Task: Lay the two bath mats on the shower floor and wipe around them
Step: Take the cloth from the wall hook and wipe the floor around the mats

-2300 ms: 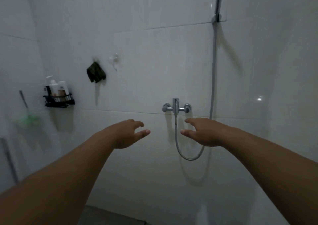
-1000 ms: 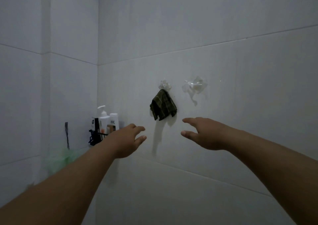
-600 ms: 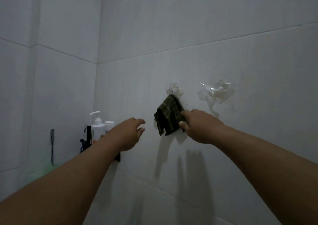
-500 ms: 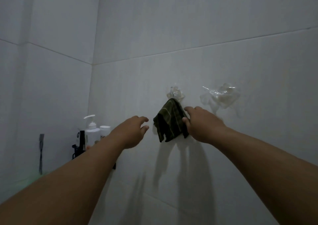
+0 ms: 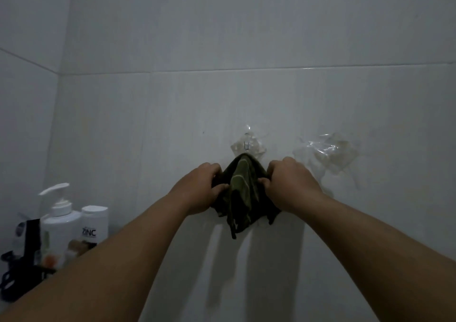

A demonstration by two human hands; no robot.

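A dark green checked cloth point(image 5: 243, 193) hangs from a clear stick-on hook point(image 5: 247, 146) on the white tiled wall. My left hand point(image 5: 204, 188) grips the cloth's left edge and my right hand point(image 5: 287, 182) grips its right edge, so the cloth is spread a little between them. Its top corner is still on the hook. No bath mat and no shower floor are in view.
A second clear hook point(image 5: 328, 152) sits empty to the right of the cloth. At lower left a black wire caddy point(image 5: 9, 279) holds a white pump bottle point(image 5: 60, 223) and a white ZINC bottle point(image 5: 93, 225). The wall corner point(image 5: 58, 114) runs down the left.
I have turned left from the shower mixer and moved close to the wall. My right hand reached the cloth first, then my left hand closed on its other edge.
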